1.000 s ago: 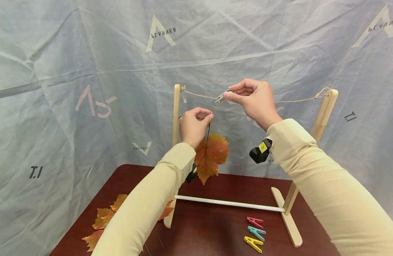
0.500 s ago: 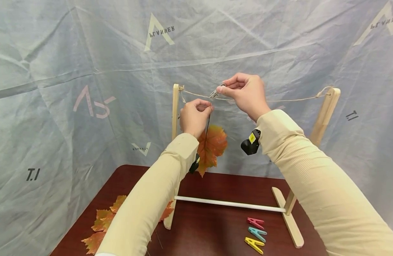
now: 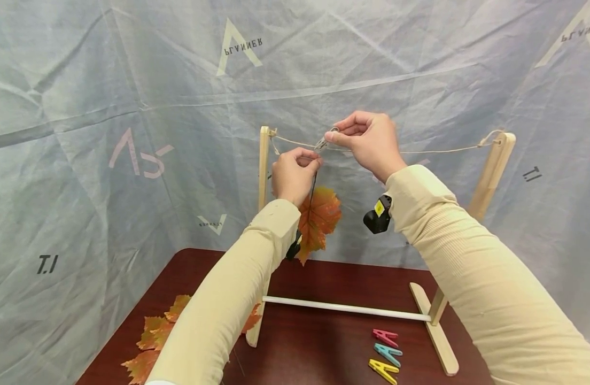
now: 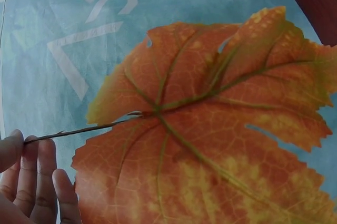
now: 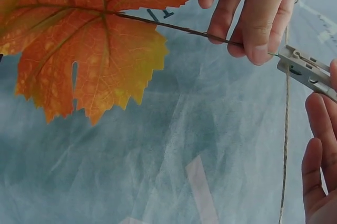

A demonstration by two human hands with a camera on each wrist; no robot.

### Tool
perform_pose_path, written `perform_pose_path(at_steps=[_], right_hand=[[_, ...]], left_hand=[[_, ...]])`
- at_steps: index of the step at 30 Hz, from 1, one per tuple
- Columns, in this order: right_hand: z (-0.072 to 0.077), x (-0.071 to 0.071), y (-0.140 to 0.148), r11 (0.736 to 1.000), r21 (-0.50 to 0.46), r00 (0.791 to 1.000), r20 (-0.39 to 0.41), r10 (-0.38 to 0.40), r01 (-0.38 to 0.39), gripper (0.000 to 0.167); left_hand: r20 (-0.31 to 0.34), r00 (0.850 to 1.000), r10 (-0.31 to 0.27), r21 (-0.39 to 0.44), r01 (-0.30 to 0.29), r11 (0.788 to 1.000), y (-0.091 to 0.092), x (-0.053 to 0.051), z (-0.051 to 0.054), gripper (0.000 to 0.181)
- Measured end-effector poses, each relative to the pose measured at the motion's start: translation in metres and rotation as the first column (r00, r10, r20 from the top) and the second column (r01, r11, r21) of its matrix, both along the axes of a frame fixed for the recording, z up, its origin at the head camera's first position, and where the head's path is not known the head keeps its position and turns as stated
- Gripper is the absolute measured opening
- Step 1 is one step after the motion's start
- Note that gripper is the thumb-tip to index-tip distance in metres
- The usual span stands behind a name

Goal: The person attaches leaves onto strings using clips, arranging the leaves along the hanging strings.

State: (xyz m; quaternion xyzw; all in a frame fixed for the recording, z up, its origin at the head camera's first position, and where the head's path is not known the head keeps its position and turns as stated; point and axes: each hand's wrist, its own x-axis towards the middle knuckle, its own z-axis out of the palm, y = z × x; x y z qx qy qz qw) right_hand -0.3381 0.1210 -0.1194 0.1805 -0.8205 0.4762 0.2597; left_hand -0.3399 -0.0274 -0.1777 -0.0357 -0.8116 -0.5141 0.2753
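Note:
Between thumb and fingers, my left hand (image 3: 295, 174) pinches the thin dark stem (image 5: 179, 27) of an orange maple-like leaf (image 3: 320, 219), which hangs below it. My right hand (image 3: 372, 141) pinches a grey clothespin (image 5: 305, 69) by its rear end. In the right wrist view the pin's front end lies over the twine (image 5: 286, 145), and the stem's tip reaches that end. Whether the pin's jaws grip the stem cannot be made out. The left wrist view shows the leaf (image 4: 210, 108) large, with left fingertips on its stem.
A wooden frame with a right post (image 3: 492, 176) and a left post (image 3: 263, 166) carries the twine. A white rod (image 3: 348, 307) joins its feet. Pink (image 3: 385, 337), blue (image 3: 388, 353) and yellow (image 3: 383, 370) clothespins lie on the dark table (image 3: 295, 363). More leaves (image 3: 153, 331) lie at left.
My right hand has moved left and slightly up with the clothespin, to the twine just above my left hand. The left hand has risen a little with the leaf.

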Motion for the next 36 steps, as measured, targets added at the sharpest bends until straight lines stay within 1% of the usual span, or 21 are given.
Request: perform_pose_path(at_steps=[5,11,15,21,23,27,31,36], right_hand=[[0.0,0.001,0.002,0.998,0.057,0.999,0.031,-0.017,0.015,0.032],[0.0,0.005,0.003,0.987,0.162,0.997,0.072,-0.028,0.016,0.043],[0.001,0.007,0.003,0.979,0.205,0.995,0.093,-0.023,0.003,0.046],[0.001,0.01,0.003,0.968,0.251,0.993,0.118,-0.019,-0.011,0.049],[0.001,0.011,0.003,0.965,0.26,0.992,0.121,-0.017,-0.015,0.05],[-0.001,0.016,0.005,0.968,0.251,0.992,0.128,-0.016,-0.017,0.053],[-0.003,0.022,0.008,0.98,0.199,0.994,0.101,-0.042,0.021,0.053],[-0.007,0.028,0.014,0.989,0.128,0.995,0.057,-0.08,0.072,0.052]], left_hand=[[-0.01,1.0,-0.014,-0.005,0.014,1.0,-0.002,0.0,-0.001,0.013],[-0.028,0.998,-0.051,-0.016,0.05,0.999,-0.004,0.001,-0.006,0.014],[-0.04,0.996,-0.073,-0.034,0.072,0.997,-0.005,0.002,-0.011,0.016],[-0.038,0.992,-0.123,-0.059,0.121,0.991,-0.008,0.008,-0.015,0.02],[-0.037,0.991,-0.131,-0.063,0.129,0.99,-0.009,0.01,-0.016,0.021],[-0.031,0.992,-0.123,-0.089,0.12,0.989,-0.011,0.014,-0.016,0.021],[-0.027,0.994,-0.108,-0.11,0.104,0.988,-0.014,0.018,-0.017,0.023],[-0.047,0.994,-0.1,-0.134,0.093,0.987,-0.016,0.025,-0.016,0.023]])
